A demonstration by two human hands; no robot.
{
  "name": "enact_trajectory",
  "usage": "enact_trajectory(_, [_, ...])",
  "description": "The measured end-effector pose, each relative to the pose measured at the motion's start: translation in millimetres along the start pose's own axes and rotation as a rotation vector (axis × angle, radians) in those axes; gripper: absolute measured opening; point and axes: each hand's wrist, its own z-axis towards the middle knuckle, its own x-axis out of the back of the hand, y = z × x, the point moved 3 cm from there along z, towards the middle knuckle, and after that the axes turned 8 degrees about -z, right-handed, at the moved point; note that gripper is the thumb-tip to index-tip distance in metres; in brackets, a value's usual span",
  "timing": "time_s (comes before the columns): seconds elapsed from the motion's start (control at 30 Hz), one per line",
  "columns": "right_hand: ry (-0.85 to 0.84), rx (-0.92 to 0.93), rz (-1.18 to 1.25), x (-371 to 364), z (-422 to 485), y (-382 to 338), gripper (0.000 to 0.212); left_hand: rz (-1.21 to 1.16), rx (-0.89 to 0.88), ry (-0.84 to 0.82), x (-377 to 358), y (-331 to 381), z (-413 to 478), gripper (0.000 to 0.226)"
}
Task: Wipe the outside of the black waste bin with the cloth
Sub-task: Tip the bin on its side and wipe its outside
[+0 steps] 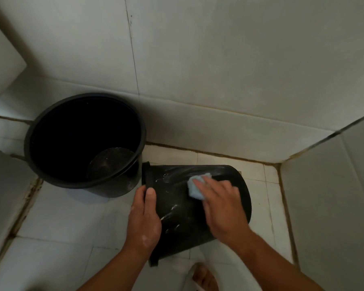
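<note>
**Blue cloth (194, 190) flat on the tipped black waste bin (177, 206)**

Straight fingers (200, 183) of the right hand (221, 206) press the cloth against the bin's wet, streaked side. The left hand (144, 219) curls round the rim, thumb outside. The bin lies on its side on the white tiled floor (67, 217), just beside a larger upright black bucket (114, 191), in a corner of pale tiled walls (219, 70).

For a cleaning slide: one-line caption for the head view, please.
Right hand presses a blue cloth on the black waste bin lying on its side; left hand holds its rim.
</note>
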Motion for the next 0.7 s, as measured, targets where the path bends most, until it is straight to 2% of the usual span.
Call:
enact_trajectory(0.1, [-0.045,-0.276,0.007,3,23,33,0.046,0.045,-0.06,-0.027,1,-4,3,0.043])
enact_trajectory(0.17, [-0.038,-0.33,0.04,10,31,16,0.045,0.062,-0.077,-0.014,2,-4,4,0.044])
enact_trajectory(0.23, [-0.057,-0.223,0.091,15,30,-23,0.048,0.066,-0.09,0.009,2,-5,5,0.041])
enact_trajectory(0.3, [-0.062,-0.02,0.149,16,15,-64,0.052,0.041,-0.084,0.021,3,-6,8,0.037])
enact_trajectory(0.4, [-0.061,0.251,0.13,18,0,-64,0.057,0.057,-0.099,0.026,3,-6,8,0.038])
enact_trajectory(0.47, [-0.084,0.185,0.075,18,6,-34,0.054,0.085,-0.109,0.022,1,-5,6,0.042])
enact_trajectory(0.57, [-0.097,-0.145,0.08,17,33,4,0.048,0.112,-0.121,0.01,2,-7,4,0.05])
enact_trajectory(0.63, [-0.116,-0.142,0.109,18,49,-7,0.045,0.134,-0.122,0.02,3,-9,3,0.05])
enact_trajectory(0.7, [-0.151,-0.005,0.139,20,60,-36,0.045,0.133,-0.109,0.02,4,-11,1,0.049])
